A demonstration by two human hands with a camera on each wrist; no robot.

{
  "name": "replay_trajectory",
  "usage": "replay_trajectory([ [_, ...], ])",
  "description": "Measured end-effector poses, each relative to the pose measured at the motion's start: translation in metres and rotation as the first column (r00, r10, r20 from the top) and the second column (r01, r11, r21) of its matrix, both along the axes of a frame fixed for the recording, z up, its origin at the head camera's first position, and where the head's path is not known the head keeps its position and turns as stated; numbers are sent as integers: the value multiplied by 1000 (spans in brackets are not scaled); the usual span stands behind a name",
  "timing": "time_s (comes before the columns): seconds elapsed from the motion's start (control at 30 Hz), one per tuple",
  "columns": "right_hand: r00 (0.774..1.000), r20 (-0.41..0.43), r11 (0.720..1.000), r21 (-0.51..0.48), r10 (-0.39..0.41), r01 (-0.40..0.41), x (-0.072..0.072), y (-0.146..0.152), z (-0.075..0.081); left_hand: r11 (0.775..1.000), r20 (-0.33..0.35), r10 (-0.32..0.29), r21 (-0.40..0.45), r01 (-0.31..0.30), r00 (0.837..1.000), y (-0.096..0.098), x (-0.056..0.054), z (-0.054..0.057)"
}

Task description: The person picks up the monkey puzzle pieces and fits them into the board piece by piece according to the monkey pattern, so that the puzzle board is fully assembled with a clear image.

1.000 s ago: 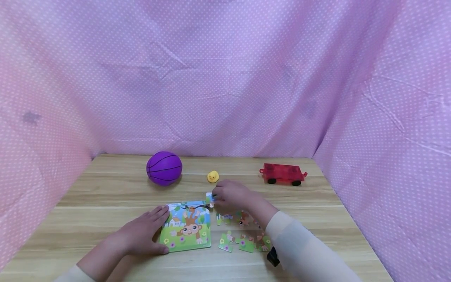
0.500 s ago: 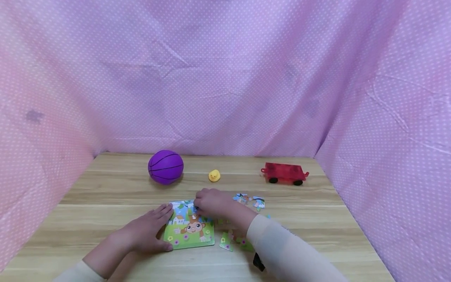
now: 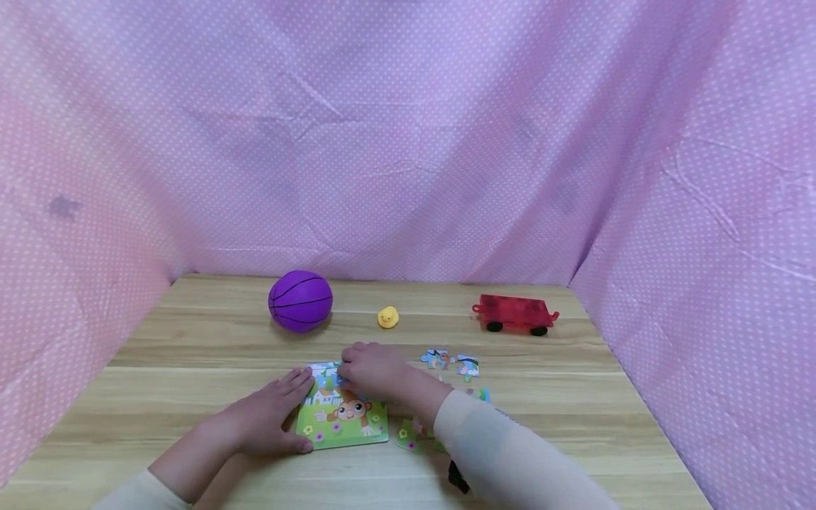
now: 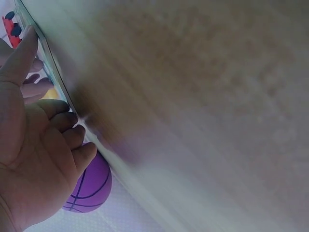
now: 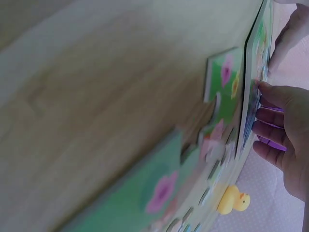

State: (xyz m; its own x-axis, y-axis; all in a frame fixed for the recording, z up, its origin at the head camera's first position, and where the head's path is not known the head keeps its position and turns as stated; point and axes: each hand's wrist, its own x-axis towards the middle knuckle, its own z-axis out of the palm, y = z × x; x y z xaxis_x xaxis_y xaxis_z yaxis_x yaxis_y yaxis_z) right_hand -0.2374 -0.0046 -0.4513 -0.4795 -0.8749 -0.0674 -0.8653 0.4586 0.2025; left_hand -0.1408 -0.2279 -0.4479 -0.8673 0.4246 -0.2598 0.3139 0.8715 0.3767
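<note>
A square monkey-picture puzzle board (image 3: 347, 426) lies flat on the table before me. My left hand (image 3: 258, 419) rests along its left side, fingers extended at the upper left corner and thumb by the near edge. Over the board's upper part, my right hand (image 3: 376, 370) pinches a light-blue puzzle piece (image 3: 341, 380), mostly hidden under the fingertips. In the right wrist view, the thumb and fingertips come down close on the board's face. Loose puzzle pieces (image 3: 468, 365) lie to the board's right, some hidden by the right forearm; a green flowered piece (image 5: 224, 67) sits beside the board.
Behind the board stand a purple toy basketball (image 3: 300, 301), a yellow rubber duck (image 3: 387, 317) and, farther right, a red wheeled toy wagon (image 3: 515, 314). Pink dotted cloth (image 3: 408, 177) hangs around the back and sides of the wooden table (image 3: 210, 333).
My right hand has carried the puzzle piece left, from beyond the board's upper right corner to over its upper part. The left hand stays at the board's left side.
</note>
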Motion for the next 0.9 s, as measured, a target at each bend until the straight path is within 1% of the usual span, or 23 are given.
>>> replay_trajectory([
  [0.2, 999, -29, 999, 20, 37, -37, 2, -9, -2, 1000, -1, -6, 20, 6, 1000, -2, 1, -2],
  [0.37, 1000, -18, 1000, 22, 22, -22, 4, -12, -3, 1000, 6, 0, 17, 0, 1000, -1, 1, -2],
  [0.47, 1000, 7, 1000, 22, 7, -7, 5, -12, 0, 1000, 0, -6, 11, 6, 1000, -1, 1, -1],
  [0.57, 999, 44, 1000, 12, 10, -10, 5, -10, 3, 1000, -7, -13, 3, 13, 1000, -1, 0, 0],
  [0.7, 992, 123, 999, -38, -16, 21, -3, 0, 9, 1000, -10, -15, -12, 15, 1000, 0, 0, 1],
  [0.8, 989, 135, 994, -88, -52, 65, -12, 15, 15, 1000, -8, -10, -25, 9, 1000, 1, 0, 1],
  [0.9, 990, 113, 987, -122, -88, 102, -24, 34, 21, 999, -6, -5, -35, 5, 1000, 2, 0, 1],
])
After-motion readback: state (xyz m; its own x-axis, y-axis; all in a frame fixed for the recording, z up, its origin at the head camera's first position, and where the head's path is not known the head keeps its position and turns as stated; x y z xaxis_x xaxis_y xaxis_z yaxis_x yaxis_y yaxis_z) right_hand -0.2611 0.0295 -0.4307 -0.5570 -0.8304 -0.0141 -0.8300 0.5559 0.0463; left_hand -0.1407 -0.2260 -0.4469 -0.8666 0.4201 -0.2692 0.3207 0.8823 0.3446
